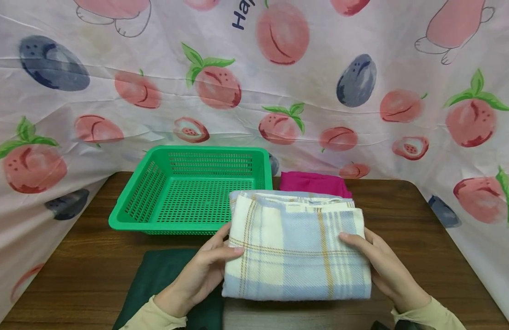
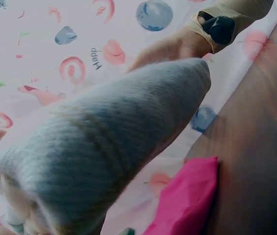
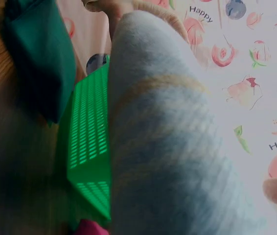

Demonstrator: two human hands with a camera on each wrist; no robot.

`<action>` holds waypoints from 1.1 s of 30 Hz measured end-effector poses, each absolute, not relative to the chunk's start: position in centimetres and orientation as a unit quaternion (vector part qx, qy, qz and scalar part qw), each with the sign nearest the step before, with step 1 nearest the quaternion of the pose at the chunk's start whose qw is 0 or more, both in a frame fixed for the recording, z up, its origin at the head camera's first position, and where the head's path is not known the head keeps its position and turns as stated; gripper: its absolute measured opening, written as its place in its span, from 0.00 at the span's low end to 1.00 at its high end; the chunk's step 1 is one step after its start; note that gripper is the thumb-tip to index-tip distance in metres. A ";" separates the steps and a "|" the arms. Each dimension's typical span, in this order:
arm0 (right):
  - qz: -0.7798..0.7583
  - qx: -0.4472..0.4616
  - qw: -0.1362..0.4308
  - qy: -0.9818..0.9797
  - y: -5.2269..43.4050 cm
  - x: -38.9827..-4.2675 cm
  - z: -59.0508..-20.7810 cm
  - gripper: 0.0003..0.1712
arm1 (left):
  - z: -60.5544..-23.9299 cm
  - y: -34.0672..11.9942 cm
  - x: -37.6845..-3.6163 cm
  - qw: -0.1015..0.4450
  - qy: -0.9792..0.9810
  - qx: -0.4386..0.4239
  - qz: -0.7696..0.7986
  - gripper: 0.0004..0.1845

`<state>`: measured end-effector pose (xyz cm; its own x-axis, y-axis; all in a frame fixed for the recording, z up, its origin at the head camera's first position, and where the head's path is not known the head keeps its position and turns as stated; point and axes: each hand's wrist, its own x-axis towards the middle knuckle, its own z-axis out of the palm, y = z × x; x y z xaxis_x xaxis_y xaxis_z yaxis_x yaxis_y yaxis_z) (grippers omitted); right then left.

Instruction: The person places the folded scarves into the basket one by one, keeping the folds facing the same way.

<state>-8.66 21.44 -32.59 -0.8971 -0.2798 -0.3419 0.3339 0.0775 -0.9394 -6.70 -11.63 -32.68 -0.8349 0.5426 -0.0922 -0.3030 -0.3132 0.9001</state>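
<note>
2 hands hold 1 folded plaid towel [image 1: 296, 247] above the wooden table [image 1: 423, 238], close to the person's body. The left hand [image 1: 205, 270] grips the towel's left edge, with the thumb on top and the fingers curled under it. The right hand [image 1: 378, 266] grips the right edge in the same way. The towel is cream and light blue with thin brown lines, and it looks thick, with several layers showing at its far edge. In the left wrist view it fills most of the picture as a rounded bundle [image 2: 104, 147].

I judge that the folding step is finished and the carrying step is now in hand. The next move probably calls for lifting the bundle level, so that the layers do not slide apart, and bringing it over the near rim of the green basket [image 1: 188, 188].

This basket stands just behind and to the left of the towel, and nothing lies in it. A folded pink cloth [image 1: 314, 183] lies behind the towel, just beside the basket's right wall. A dark green cloth [image 1: 163, 284] lies under the left wrist, near the front edge of the table. Right of the towel, bare wood gives room for moving. A fruit-printed sheet [image 1: 254, 91] closes the back and both sides.
</note>
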 end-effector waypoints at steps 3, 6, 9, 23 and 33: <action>-0.693 -0.013 0.226 0.685 21.2 -8.8 -32.6 0.28 | -32.4 -12.5 -6.8 0.256 0.518 0.117 0.807 0.39; -0.704 -0.042 0.228 0.671 21.0 -9.1 -32.6 0.29 | -32.2 -13.3 -6.9 0.252 0.511 0.124 0.812 0.38; -0.716 -0.068 0.233 0.654 20.7 -9.4 -32.6 0.30 | -32.1 -13.9 -7.0 0.249 0.510 0.130 0.813 0.37; -0.772 -0.179 0.233 0.564 18.1 -10.6 -31.4 0.40 | -31.7 -16.6 -7.6 0.185 0.527 0.128 0.820 0.33; -0.757 -0.195 0.244 0.575 15.6 -12.0 -30.3 0.42 | -30.7 -18.2 -7.8 0.141 0.515 0.136 0.835 0.34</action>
<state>-12.02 15.59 -30.32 -0.8053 -0.5927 0.0144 0.1452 -0.2207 -0.9645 -7.78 -18.21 -30.74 -0.9232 0.3756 0.0819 -0.0952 -0.4300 0.8978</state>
